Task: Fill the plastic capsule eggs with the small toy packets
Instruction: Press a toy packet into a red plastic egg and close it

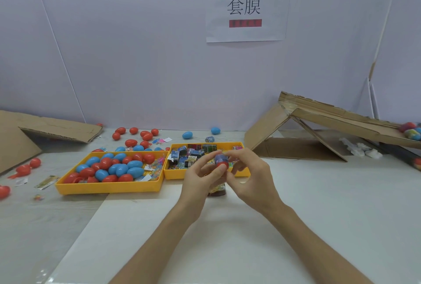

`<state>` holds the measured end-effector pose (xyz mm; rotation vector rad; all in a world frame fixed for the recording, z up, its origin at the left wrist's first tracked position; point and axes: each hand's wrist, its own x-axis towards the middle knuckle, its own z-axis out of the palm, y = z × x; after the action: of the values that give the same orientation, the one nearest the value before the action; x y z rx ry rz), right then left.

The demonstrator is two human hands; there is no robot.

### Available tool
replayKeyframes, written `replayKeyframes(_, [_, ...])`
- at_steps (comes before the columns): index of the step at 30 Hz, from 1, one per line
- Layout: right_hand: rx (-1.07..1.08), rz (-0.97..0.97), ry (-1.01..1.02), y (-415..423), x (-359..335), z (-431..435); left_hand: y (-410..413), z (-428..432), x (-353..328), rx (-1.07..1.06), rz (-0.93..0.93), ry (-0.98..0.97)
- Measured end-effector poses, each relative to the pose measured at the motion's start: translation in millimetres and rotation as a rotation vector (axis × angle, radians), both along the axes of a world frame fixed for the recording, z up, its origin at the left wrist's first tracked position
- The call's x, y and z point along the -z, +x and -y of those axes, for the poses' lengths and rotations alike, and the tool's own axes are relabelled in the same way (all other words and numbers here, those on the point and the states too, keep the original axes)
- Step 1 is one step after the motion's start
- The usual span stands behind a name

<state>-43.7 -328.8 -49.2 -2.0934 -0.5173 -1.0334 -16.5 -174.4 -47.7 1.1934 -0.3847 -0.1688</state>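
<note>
while both pinch it, the egg [221, 162] sits between left hand [200, 177] and right hand [249, 175].

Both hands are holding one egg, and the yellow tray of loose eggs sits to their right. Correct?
No. The yellow tray of loose eggs sits left of the hands, as the head view shows. The left hand and right hand do hold one egg.
</note>
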Motion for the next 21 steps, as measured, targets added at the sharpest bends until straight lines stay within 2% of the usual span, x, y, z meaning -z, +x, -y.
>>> replayKeyframes(8, [0.052,0.081,-0.030,2.2,1.5,1.0,2.7,-5.2,-2.8,0.133,-0.170,-0.235])
replayKeyframes(13, [0.089,0.122,-0.005,-0.5,1.8,-2.2,6.4,-5.6,-2.3,0.131,-0.229,-0.238])
replayKeyframes(21, [0.095,0.159,0.017,0.6,3.8,-2.2,6.4,-4.2,0.1,0.150,-0.225,-0.263])
